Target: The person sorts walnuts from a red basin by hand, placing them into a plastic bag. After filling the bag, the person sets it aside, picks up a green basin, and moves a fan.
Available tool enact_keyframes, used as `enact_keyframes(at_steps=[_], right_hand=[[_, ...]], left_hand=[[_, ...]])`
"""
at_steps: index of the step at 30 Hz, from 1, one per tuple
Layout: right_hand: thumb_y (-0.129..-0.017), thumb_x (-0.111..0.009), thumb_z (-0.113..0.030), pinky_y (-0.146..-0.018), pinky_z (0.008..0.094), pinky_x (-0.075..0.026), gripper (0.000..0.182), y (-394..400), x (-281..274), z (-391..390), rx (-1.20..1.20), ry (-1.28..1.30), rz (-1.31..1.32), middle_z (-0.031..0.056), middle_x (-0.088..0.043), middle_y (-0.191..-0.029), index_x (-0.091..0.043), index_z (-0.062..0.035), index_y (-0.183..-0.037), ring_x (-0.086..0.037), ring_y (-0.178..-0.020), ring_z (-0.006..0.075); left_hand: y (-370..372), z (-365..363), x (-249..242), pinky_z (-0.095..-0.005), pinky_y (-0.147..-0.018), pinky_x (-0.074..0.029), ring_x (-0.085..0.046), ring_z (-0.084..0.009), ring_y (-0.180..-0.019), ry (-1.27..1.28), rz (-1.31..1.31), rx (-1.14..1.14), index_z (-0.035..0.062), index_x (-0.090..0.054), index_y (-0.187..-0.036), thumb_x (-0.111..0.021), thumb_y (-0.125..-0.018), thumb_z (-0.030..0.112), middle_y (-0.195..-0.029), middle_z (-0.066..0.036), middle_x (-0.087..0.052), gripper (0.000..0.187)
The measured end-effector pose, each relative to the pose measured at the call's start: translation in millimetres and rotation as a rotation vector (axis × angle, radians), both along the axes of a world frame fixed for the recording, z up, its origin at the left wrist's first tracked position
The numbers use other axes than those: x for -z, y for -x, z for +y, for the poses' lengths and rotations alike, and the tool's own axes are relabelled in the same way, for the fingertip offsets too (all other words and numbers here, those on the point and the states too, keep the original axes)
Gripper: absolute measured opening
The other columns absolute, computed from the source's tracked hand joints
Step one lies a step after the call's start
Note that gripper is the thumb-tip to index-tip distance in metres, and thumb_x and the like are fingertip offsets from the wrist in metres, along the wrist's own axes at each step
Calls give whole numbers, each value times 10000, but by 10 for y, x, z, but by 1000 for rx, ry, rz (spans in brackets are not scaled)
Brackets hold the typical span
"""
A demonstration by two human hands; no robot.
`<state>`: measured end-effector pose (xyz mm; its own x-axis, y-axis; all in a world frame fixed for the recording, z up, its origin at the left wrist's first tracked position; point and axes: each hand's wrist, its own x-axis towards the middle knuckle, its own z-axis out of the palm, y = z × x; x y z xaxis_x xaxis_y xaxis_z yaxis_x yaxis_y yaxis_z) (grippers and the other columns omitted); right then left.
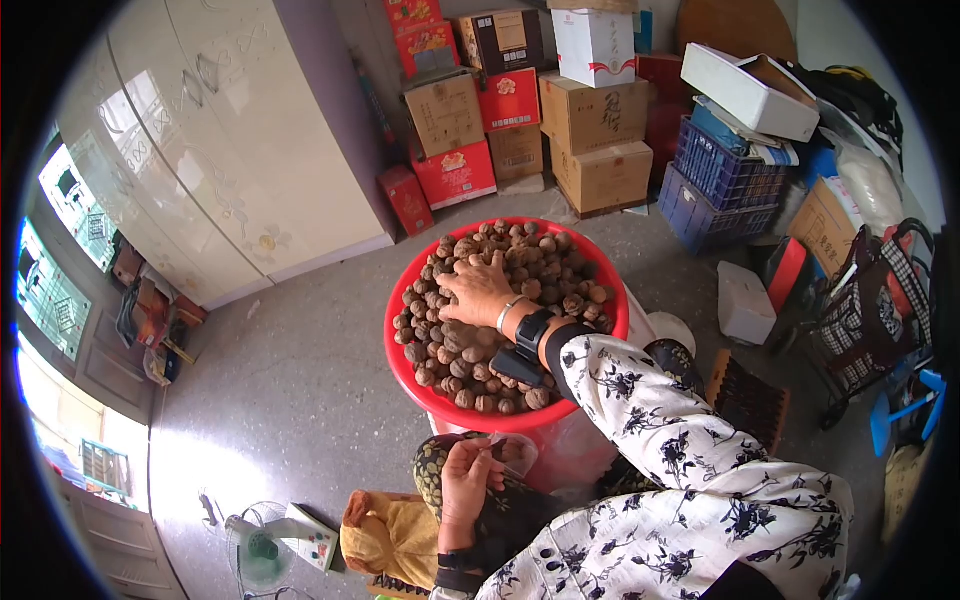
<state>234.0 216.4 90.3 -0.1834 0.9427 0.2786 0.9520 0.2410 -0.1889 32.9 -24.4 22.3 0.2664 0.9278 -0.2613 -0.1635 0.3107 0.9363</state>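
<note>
Walnut sorting, early stage.
My right hand lies open on the walnuts heaping the red basin; left hand grips a clear bag, nearly empty.

Right hand stretched far, palm down, fingers spread, sleeved forearm crossing from near right, left hand near, palm up, fingers curled at fingertips
</note>
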Motion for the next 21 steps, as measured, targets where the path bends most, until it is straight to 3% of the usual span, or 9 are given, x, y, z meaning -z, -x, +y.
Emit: enact_keyframes(at_steps=[4,7,11,16,17,21], right_hand=[[-831,-713,-448,-1059,722,-294,484,-110,47,-48,-8,57,49,58,-588,-1283,-638,-272,-1276,-550,-1270,304],[-832,-684,-301,-997,654,-382,368,-199,135,-124,-26,-43,96,52,-593,-1198,-641,-235,-1192,-618,-1162,283],[-808,-693,-275,-941,612,-434,352,-255,129,-290,-26,-76,117,55,-603,-1152,-646,-223,-1153,-612,-1140,304],[-743,-719,-262,-829,465,-513,314,-296,279,-493,-114,-252,67,69,-609,-1032,-673,-185,-1045,-584,-1008,333],[-730,-723,-263,-819,447,-518,288,-310,292,-543,-122,-331,167,71,-601,-995,-676,-174,-1000,-575,-970,331],[-732,-715,-257,-797,463,-523,257,-393,299,-701,-113,-415,194,79,-574,-976,-662,-149,-959,-590,-972,333]], left_hand=[[11,4,-27,-247,-543,-544,-608,-109,-605,-9,11,0,12,-581,-1152,-558,-1027,92,-790,-58,-662,150],[-4,-1,-54,-247,-549,-544,-605,-106,-615,-12,21,6,11,-578,-1147,-551,-1031,90,-792,-53,-658,143],[-7,-9,-58,-248,-547,-541,-601,-105,-613,-8,29,1,7,-581,-1151,-552,-1028,85,-791,-52,-657,148],[-11,1,-47,-250,-543,-538,-596,-102,-609,-23,24,-3,8,-586,-1146,-558,-1026,87,-789,-51,-657,146],[-16,-8,-49,-250,-540,-536,-595,-102,-606,-23,22,-6,9,-588,-1144,-560,-1026,88,-788,-50,-657,146],[-8,-11,-44,-249,-541,-537,-596,-102,-606,-14,34,0,12,-590,-1146,-563,-1025,91,-787,-47,-656,147]])
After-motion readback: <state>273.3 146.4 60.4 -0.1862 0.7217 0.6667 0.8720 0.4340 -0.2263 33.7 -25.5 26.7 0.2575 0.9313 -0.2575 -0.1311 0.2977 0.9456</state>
